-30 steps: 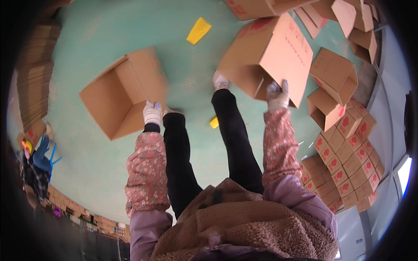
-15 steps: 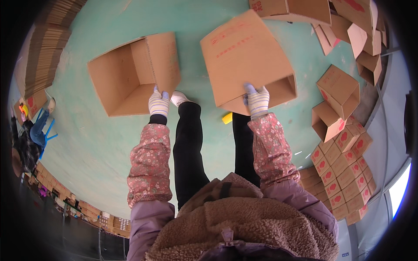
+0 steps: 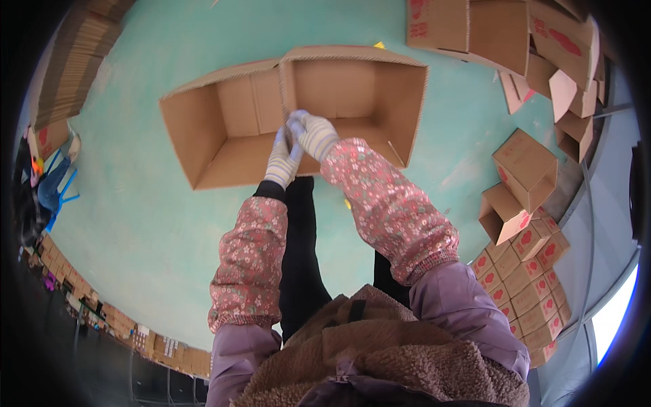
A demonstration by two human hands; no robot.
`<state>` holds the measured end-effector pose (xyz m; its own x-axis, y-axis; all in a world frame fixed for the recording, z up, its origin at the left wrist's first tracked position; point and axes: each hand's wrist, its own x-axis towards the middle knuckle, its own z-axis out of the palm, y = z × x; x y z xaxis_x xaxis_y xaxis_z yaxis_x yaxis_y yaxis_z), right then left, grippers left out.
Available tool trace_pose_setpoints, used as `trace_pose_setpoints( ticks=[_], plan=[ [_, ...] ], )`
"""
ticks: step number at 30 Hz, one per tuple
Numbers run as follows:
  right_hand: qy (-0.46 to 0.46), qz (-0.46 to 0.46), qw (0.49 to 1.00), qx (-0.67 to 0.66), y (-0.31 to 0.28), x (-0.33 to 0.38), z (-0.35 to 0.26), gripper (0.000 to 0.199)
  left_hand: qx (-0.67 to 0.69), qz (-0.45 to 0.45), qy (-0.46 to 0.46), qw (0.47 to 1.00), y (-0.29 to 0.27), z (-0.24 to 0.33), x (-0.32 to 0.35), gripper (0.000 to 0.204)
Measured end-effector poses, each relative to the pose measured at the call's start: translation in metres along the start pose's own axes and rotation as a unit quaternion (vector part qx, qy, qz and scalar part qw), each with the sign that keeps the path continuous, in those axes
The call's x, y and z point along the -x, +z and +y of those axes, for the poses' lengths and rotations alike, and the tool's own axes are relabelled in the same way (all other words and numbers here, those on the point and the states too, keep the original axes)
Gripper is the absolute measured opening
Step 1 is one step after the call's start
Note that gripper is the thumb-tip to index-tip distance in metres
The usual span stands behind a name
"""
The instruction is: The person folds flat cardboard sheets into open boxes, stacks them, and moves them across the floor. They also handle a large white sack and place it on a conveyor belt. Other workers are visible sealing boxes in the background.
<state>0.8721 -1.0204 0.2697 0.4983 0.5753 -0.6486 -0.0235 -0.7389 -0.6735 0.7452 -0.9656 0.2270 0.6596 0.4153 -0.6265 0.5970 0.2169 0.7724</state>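
Two open cardboard boxes are side by side in front of me, their hollow sides facing me and their adjoining walls touching. My left hand [image 3: 283,160], in a striped knit glove, is closed on the edge of the left cardboard box [image 3: 192,136] where it meets the other one. Crossing toward the middle, my right hand [image 3: 314,136] grips the near wall edge of the right cardboard box [image 3: 401,105]. The two hands nearly touch, and they hide part of the joined edges. Both boxes look bare inside.
Flattened cardboard [image 3: 80,64] is stacked at the far left. Loose open boxes [image 3: 498,34] lie at the far right, above a pile of closed boxes [image 3: 525,288]. A person on a blue stool [image 3: 66,197] sits at the left. Green floor [image 3: 156,237] lies around me.
The right box has turned so its opening faces me and has come left against the left box. My right hand moved left to the shared edge; the left box shifted slightly right.
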Motion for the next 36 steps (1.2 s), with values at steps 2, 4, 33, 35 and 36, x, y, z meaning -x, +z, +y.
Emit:
trace_pose_setpoints(
  ticks=[2,4,33,35,36],
  plan=[
    [-0.015,0.004,1.0,-0.001,-0.019,0.013,0.015,0.036,-0.143,0.027,0.042,0.988,0.002,-0.01,-0.012,0.051],
    [-0.088,0.098,0.991,0.025,-0.064,0.018,0.035,0.037,-0.254,0.098,-0.047,0.961,0.004,-0.015,-0.025,0.048],
    [0.02,0.098,0.967,0.236,-0.055,-0.069,-0.01,0.034,-0.478,0.011,-0.179,0.86,-0.011,-0.007,0.042,0.044],
    [-0.12,0.013,0.982,0.145,-0.044,-0.063,-0.021,0.037,-0.442,0.062,-0.175,0.877,-0.019,-0.017,0.045,0.044],
    [-0.144,0.01,0.972,0.183,-0.046,-0.057,-0.018,0.038,-0.428,0.075,-0.19,0.88,-0.022,-0.022,0.047,0.045]
  ],
)
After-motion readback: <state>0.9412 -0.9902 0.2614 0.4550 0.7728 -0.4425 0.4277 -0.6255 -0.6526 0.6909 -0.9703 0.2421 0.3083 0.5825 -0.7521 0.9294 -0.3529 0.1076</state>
